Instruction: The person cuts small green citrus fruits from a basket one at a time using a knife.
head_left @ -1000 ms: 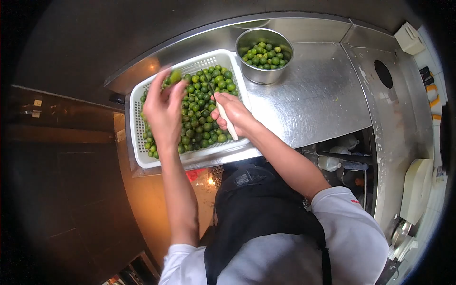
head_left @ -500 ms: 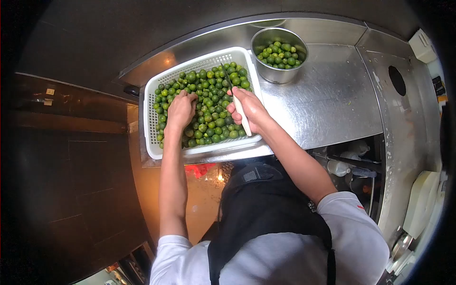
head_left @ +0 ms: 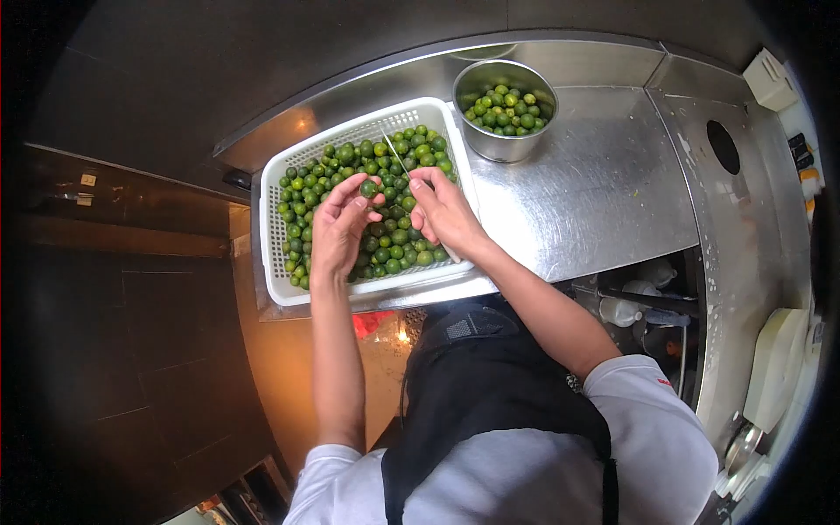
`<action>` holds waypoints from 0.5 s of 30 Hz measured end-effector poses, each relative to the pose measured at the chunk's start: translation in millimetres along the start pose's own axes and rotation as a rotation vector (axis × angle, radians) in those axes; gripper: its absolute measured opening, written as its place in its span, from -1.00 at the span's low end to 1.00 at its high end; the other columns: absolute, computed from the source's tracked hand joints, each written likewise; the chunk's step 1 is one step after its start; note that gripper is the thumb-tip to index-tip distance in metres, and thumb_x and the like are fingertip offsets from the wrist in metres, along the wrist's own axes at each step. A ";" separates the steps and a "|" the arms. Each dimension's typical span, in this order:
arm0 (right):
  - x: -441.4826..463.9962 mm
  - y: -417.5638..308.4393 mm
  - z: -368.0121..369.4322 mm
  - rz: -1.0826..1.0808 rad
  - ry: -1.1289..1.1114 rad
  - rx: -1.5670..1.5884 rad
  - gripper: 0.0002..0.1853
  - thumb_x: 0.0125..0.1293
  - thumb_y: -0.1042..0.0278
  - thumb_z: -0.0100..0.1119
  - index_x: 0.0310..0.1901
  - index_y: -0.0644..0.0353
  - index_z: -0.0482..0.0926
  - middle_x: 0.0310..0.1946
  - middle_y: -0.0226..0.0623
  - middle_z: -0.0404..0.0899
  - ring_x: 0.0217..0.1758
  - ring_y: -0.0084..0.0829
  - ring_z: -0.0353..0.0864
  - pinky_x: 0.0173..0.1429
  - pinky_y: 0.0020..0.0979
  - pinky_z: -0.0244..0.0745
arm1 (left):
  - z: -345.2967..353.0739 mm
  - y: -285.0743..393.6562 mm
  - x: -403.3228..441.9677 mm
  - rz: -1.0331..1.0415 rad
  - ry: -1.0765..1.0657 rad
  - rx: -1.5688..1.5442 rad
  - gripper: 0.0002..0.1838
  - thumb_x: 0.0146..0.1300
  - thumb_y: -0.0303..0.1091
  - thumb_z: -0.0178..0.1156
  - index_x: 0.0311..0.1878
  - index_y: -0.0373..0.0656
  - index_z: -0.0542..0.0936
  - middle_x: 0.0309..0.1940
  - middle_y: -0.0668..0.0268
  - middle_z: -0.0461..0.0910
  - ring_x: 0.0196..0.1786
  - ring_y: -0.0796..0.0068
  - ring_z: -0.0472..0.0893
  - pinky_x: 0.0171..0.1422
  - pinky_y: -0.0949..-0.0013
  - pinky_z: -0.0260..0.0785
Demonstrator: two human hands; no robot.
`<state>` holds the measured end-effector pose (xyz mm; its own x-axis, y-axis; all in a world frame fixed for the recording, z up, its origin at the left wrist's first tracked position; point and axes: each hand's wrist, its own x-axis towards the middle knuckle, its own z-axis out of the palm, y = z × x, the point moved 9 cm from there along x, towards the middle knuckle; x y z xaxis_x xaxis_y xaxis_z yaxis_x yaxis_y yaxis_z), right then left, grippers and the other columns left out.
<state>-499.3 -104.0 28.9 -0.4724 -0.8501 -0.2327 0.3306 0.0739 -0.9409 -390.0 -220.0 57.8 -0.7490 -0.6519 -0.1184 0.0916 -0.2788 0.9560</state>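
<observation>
Small green limes fill a white plastic basket [head_left: 282,282] with perforated walls. Above them, my left hand [head_left: 339,229] pinches one lime [head_left: 369,188] between thumb and fingers. My right hand [head_left: 444,208] is closed on a knife [head_left: 395,152], its thin blade pointing up and to the left over the fruit. The blade is close to the held lime but apart from it. Most of the knife's white handle is hidden by my right palm and fingers.
A round steel pot [head_left: 506,150] holding more limes stands right of the basket on the steel counter [head_left: 586,192]. A raised steel ledge runs behind both. Under the counter, an open shelf holds white bottles [head_left: 619,311].
My left hand has lifted out of the pile with a lime in its fingers and turned toward my right hand. The knife has rotated, its blade now tilting further left.
</observation>
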 end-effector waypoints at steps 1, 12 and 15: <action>-1.4 -2.2 1.5 -0.017 -0.011 -0.026 -0.61 0.56 0.14 -0.15 0.22 0.25 0.29 -0.59 -0.39 0.46 -0.71 -0.62 0.31 -0.60 -0.52 0.24 | 4.6 -2.1 -4.1 0.011 -0.011 -0.100 -0.62 0.35 -0.53 0.14 0.22 -0.35 0.45 0.03 0.15 0.60 -0.08 0.37 0.66 -0.08 0.43 0.60; -19.3 -31.9 30.6 -0.492 -0.139 -0.418 -0.58 0.45 0.29 0.05 0.27 0.17 0.28 -0.60 -0.19 0.58 -0.56 -0.29 0.58 -0.38 -0.25 0.42 | -9.7 -33.2 -19.1 0.106 0.135 -0.181 -0.68 0.39 -0.48 0.16 0.17 -0.32 0.48 -0.06 0.21 0.61 -0.08 0.48 0.64 -0.03 0.46 0.58; -20.1 -31.4 34.1 -0.529 -0.141 -0.434 -0.57 0.44 0.29 0.06 0.28 0.14 0.28 -0.55 -0.16 0.63 -0.52 -0.24 0.63 -0.34 -0.23 0.43 | -8.6 -32.8 -21.4 0.136 0.115 -0.133 -0.66 0.39 -0.47 0.16 0.19 -0.33 0.47 -0.06 0.20 0.61 0.01 0.40 0.63 0.01 0.44 0.58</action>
